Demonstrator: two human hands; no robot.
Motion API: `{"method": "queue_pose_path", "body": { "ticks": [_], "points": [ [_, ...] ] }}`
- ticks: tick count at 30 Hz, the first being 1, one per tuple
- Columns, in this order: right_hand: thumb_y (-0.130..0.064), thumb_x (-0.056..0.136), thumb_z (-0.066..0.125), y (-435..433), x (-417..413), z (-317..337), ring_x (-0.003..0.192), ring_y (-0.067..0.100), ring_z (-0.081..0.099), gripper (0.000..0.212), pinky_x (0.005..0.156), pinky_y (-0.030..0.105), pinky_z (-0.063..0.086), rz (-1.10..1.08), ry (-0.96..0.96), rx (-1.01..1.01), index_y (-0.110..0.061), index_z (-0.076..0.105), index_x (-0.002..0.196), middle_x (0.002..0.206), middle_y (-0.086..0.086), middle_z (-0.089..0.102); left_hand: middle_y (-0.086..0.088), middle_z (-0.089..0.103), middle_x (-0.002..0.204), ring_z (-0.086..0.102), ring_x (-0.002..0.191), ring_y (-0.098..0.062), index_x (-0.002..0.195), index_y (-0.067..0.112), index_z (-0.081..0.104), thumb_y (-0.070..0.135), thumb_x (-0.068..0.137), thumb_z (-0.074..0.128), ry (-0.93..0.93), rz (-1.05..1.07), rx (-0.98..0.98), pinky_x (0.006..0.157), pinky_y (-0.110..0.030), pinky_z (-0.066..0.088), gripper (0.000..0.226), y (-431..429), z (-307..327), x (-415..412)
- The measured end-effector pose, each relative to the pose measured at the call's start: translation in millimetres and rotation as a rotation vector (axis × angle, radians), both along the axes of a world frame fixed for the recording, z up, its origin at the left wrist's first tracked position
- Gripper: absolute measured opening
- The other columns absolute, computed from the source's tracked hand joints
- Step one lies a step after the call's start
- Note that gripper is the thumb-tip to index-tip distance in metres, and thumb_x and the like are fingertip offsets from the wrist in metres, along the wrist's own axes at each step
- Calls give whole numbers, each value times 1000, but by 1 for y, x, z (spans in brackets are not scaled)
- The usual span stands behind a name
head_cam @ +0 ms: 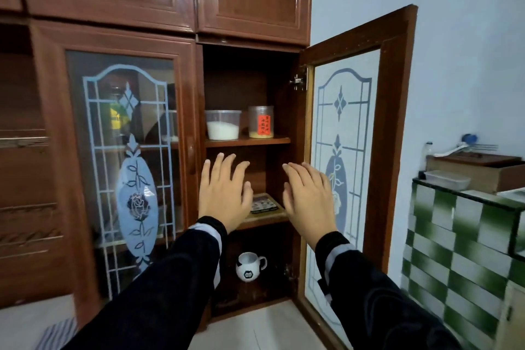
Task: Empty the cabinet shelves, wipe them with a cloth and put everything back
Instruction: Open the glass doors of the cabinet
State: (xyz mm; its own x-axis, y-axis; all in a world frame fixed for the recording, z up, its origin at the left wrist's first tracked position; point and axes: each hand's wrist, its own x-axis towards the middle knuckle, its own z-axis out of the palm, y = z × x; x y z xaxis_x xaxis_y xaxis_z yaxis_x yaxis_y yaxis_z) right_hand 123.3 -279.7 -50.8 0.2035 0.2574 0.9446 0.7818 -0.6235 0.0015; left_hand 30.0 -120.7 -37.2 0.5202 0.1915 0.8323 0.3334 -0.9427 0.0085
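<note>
pale blue wall; green-and-white checked tile counter (right side)

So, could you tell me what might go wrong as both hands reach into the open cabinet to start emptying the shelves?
The tub of white powder and the red-labelled container stand side by side on the top shelf; if either has no lid, which I cannot tell, tilting it could spill. The right hand is raised beside the open glass door, so an elbow might knock it.
</note>
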Motion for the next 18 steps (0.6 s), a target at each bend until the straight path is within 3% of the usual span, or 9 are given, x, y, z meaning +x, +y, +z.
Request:
{"method": "queue_pose_path", "body": {
  "ticks": [4,9,14,18],
  "points": [
    [-23,91,53,45,-15,-6,120,23,55,39,98,40,44,72,37,23,-14,61,128,125,0,63,-12,43,152,30,146,-32,140,18,51,39,91,33,-28,68,-19,120,-47,8,57,43,2,-27],
    [-21,88,65,91,-29,-10,119,25,57,43,96,42,47,122,81,-11,-13,60,129,124,3,64,-8,26,162,14,152,-28,150,20,38,41,93,31,-1,128,-72,121,-46,1,61,84,-2,-49],
    [-24,89,65,128,-32,-4,121,25,57,44,96,42,46,176,111,-33,-13,60,131,124,2,65,-4,6,167,-3,154,-24,158,22,21,46,95,22,36,176,-100,119,-40,-11,68,110,3,-57],
    [-25,91,60,152,-24,-4,124,26,54,43,98,44,45,237,137,-55,-13,59,132,125,3,65,-5,3,167,-6,153,-23,157,23,25,45,96,28,13,238,-27,118,-40,-15,65,126,1,-52]
  ]
}}
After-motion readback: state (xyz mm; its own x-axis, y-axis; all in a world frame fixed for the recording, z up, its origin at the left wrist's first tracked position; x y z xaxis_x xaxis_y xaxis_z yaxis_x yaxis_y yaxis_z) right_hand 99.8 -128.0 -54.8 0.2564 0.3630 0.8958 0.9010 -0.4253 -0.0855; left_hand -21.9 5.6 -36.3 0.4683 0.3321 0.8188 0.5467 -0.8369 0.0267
